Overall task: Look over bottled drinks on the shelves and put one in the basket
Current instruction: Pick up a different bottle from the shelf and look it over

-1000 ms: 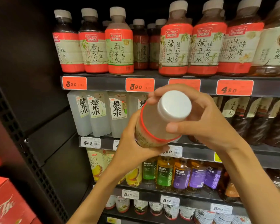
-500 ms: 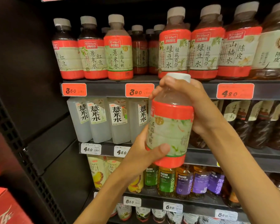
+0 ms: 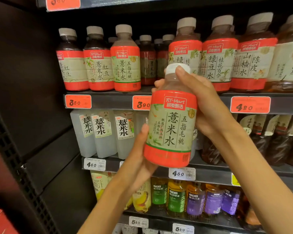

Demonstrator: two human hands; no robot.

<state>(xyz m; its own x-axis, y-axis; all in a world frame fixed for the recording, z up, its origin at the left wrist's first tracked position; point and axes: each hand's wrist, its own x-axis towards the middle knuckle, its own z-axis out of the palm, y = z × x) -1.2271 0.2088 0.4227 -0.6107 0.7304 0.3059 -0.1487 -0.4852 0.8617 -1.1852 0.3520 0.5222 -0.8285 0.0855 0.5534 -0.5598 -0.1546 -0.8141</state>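
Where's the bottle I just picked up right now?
In the head view the held bottle is upright at centre, in front of the shelves, between the left hand at its base and the right hand round its neck.

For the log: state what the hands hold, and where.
One red-labelled bottle: right hand grips its neck and shoulder, left hand its lower body.

Orange price tags (image 3: pixel 250 105) and white price tags (image 3: pixel 94 164) line the shelf edges; a red carton (image 3: pixel 0 222) sits at seven o'clock.
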